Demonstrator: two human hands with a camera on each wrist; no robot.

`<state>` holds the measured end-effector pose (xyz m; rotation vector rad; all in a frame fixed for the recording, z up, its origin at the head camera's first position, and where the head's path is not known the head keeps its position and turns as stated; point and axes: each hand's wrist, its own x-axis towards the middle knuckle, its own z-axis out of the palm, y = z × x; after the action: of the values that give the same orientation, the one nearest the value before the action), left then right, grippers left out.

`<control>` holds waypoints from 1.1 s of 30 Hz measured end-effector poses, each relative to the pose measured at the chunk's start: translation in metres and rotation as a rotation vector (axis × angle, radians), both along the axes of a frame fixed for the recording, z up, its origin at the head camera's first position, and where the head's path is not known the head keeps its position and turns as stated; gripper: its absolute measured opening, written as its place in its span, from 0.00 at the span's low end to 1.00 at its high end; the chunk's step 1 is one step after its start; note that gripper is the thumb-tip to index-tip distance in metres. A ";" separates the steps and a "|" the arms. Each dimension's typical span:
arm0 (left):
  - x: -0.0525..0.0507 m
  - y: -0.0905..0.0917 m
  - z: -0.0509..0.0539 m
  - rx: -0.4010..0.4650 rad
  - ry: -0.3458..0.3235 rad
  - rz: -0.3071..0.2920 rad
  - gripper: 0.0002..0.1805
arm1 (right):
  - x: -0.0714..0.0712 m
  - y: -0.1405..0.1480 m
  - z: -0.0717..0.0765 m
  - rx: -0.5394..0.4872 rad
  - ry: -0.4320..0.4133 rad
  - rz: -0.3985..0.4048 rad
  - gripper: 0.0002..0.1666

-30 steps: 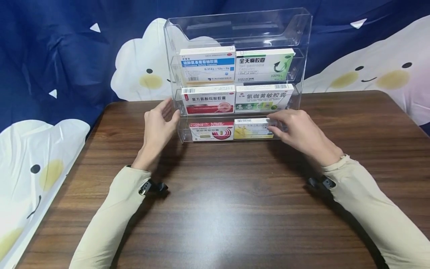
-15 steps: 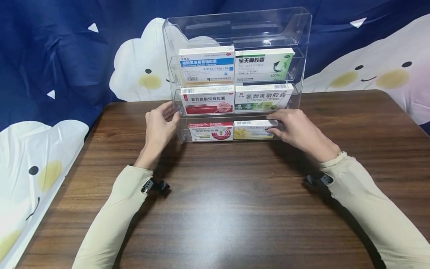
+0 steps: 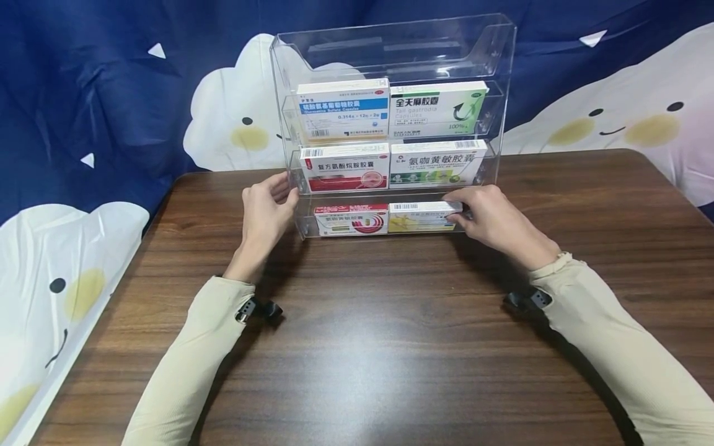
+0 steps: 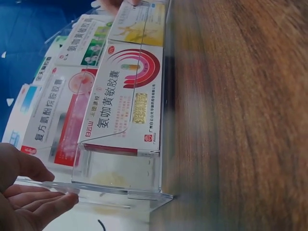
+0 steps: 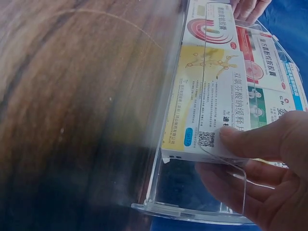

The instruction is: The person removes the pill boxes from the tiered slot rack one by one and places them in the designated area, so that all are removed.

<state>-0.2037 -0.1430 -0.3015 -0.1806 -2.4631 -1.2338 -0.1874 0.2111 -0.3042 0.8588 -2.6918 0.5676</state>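
Note:
A clear acrylic display rack (image 3: 393, 56) stands on the table, with medicine boxes in its tiers. My left hand (image 3: 264, 207) holds the rack's left side wall, thumb on one face and fingers on the other in the left wrist view. In the lowest tier, my right hand (image 3: 496, 220) pinches the right end of a yellow and white medicine box (image 5: 207, 103), its thumb in front and fingers behind. Left of that box, a white box with a red swirl (image 4: 125, 96) sits in the same tier. The fingertips behind the yellow box are partly hidden.
The middle tier holds a red and white box (image 3: 346, 170) and a green and white box (image 3: 437, 167). Above them are a blue and white box (image 3: 343, 114) and another green box (image 3: 437, 111). A cloud-patterned blue curtain (image 3: 111, 74) hangs behind the brown table (image 3: 357, 334).
The yellow and white box has sunk slightly lower in the bottom tier, still between my right fingers. My left hand has shifted a little at the rack's side.

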 end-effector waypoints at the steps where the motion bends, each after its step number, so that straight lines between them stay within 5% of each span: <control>1: 0.000 0.000 0.000 0.002 0.001 0.000 0.19 | 0.000 0.000 0.000 -0.005 0.002 0.003 0.15; 12: 0.000 0.001 0.001 0.006 0.019 -0.007 0.18 | 0.002 0.003 0.006 -0.039 -0.028 -0.032 0.12; 23: 0.001 0.000 -0.002 0.005 0.022 -0.012 0.18 | 0.008 0.016 0.027 -0.152 -0.123 -0.113 0.12; 28: 0.001 0.000 -0.002 0.011 0.025 -0.015 0.18 | 0.011 0.021 0.032 -0.275 -0.257 -0.146 0.13; 33: 0.001 -0.001 -0.003 0.010 0.028 -0.013 0.18 | 0.013 0.023 0.029 -0.511 -0.459 -0.151 0.15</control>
<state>-0.2032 -0.1439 -0.3049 -0.2099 -2.4350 -1.2407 -0.1745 0.2340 -0.2750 0.4155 -2.7350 1.4808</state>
